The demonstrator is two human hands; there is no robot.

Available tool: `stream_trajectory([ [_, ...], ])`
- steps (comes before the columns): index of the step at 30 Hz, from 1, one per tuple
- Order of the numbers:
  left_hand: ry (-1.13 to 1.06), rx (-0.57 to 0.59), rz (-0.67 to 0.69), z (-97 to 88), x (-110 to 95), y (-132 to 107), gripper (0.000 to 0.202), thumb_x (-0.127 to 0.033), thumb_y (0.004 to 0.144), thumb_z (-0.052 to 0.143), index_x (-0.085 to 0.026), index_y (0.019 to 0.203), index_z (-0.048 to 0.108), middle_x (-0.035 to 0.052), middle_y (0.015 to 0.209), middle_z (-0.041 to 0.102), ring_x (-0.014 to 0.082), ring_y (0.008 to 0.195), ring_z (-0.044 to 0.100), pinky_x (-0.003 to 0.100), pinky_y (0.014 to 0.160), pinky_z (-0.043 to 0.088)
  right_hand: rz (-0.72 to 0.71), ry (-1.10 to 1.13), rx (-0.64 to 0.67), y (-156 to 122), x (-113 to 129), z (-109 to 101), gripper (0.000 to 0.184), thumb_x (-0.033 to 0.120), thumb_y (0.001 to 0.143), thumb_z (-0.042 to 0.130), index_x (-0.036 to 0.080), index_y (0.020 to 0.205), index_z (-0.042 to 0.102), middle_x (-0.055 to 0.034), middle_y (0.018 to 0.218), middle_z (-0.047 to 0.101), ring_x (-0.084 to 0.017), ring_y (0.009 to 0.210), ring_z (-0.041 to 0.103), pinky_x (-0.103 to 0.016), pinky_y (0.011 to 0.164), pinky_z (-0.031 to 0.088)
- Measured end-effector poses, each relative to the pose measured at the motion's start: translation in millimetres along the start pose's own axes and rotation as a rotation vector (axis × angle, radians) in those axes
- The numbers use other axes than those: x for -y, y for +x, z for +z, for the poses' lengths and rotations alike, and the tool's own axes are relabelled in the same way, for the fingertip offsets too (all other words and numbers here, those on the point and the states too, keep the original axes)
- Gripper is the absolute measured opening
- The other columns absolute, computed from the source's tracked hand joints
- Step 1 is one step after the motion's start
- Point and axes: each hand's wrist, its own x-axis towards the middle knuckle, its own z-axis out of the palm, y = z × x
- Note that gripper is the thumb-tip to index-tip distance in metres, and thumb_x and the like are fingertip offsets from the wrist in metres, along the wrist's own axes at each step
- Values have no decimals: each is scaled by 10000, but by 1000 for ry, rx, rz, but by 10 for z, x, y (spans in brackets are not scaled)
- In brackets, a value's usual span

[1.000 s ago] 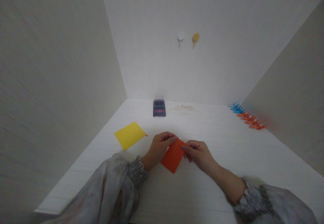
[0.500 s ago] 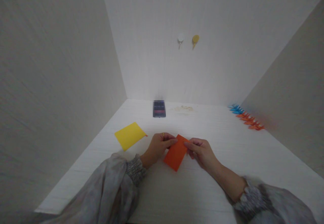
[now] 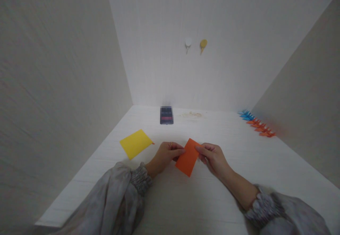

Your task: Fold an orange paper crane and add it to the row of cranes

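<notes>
- Left hand (image 3: 165,154) pinched the left edge of the orange paper (image 3: 188,157).
- Right hand (image 3: 213,156) pinched its right edge; the paper was tilted just above the white table (image 3: 239,150).
- Yellow sheet (image 3: 135,143) lay flat to the left.
- Row of blue and orange folded pieces (image 3: 256,124) stood far right.

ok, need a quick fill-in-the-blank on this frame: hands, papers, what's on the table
1. Both the left hand and the right hand hold a folded rectangular paper coloured ____.
2. The flat square paper sheet on the white table beyond the left hand is ____.
3. The row of small folded paper figures along the right wall is blue and ____.

Missing words: orange; yellow; orange
</notes>
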Motion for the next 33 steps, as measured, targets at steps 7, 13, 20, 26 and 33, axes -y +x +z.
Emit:
stream_trajectory([
  [7,-100,-107,71,12,-7,10,221,-299,617,675,-102,708,631,46,664,658,130,577,596,251,574,482,0,-26,84,-14,8,97,251,382,662,642,136,684,603,29,487,506,-67,424,406,-204,422,315],
  [13,-101,-110,107,51,0,-1,239,-315,641,658,-102,742,622,46,680,656,135,599,601,264,597,495,51,44,201,-70,-4,178,278,350,680,623,126,842,630,-35,643,636,-104,468,515,-228,449,401],
  [20,-104,22,56,31,19,3,237,-303,635,662,-116,772,614,40,701,650,114,582,590,231,554,481,69,79,156,-71,-23,111,237,328,653,654,135,791,655,-55,704,667,-152,565,581,-268,532,467],
  [26,-205,82,6,19,20,2,210,-242,626,657,-112,783,608,40,700,640,119,569,589,255,571,476,16,149,172,-105,25,122,248,298,664,653,173,877,660,-57,811,675,-176,659,606,-275,572,465],
  [33,-255,129,27,37,-2,-14,188,-243,654,634,-107,773,584,28,670,623,101,547,570,221,536,445,-19,180,188,-118,23,132,227,266,695,633,177,902,667,-64,849,672,-199,729,608,-323,672,468],
])
